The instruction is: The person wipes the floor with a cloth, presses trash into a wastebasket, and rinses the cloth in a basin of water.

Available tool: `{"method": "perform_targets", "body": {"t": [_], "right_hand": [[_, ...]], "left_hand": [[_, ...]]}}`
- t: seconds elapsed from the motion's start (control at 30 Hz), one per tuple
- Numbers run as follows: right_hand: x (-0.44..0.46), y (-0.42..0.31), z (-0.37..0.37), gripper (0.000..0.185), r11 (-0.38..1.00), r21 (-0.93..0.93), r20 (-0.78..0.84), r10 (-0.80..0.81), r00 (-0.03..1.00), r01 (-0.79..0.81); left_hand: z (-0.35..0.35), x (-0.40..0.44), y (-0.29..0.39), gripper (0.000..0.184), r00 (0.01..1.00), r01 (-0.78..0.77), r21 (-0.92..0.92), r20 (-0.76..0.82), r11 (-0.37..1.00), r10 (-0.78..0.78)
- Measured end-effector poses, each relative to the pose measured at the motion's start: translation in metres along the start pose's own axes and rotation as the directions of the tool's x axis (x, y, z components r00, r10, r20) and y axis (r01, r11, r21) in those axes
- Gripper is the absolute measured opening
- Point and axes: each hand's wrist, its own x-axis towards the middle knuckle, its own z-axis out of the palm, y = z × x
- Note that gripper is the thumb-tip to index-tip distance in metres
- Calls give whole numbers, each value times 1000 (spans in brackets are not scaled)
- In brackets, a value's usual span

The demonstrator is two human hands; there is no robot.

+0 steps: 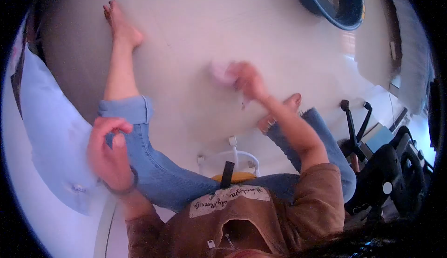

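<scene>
1 blurred cloth (pixel 221 73), axis unclear

Place: a room that looks like part of a home
Floor: smooth and pale, with my bare foot (pixel 122 30) on it
Seat: I'm on a low stool (pixel 238 177) with white legs
Ahead: a blue tub (pixel 347 24) with cloth in it
To my right: a black wheeled chair (pixel 379 181)
To my left: pale bedding-like cloth (pixel 51 113)
</scene>
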Motion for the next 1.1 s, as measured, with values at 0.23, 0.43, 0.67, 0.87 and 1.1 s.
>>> {"method": "perform_targets", "body": {"t": [0.23,0.43,0.67,0.87,1.1], "right_hand": [[8,30,-106,57,667,-739,-329,-230,916,-98],[-61,-13,51,64,742,-666,-231,-109,967,-75],[-112,-10,61,61,869,-465,-293,26,956,-167],[-134,-52,17,92,659,-719,-33,285,958,-221],[-132,-30,13,121,474,-881,161,314,936,-8]], "left_hand": [[7,0,-5,14,997,-43,-16,61,999,44],[9,2,-6,12,998,30,-16,64,999,-29],[9,4,-1,12,996,22,-23,88,999,-20],[2,0,-8,12,995,-26,-71,93,997,32],[-2,-3,-11,12,997,-17,-135,76,991,27]]}}
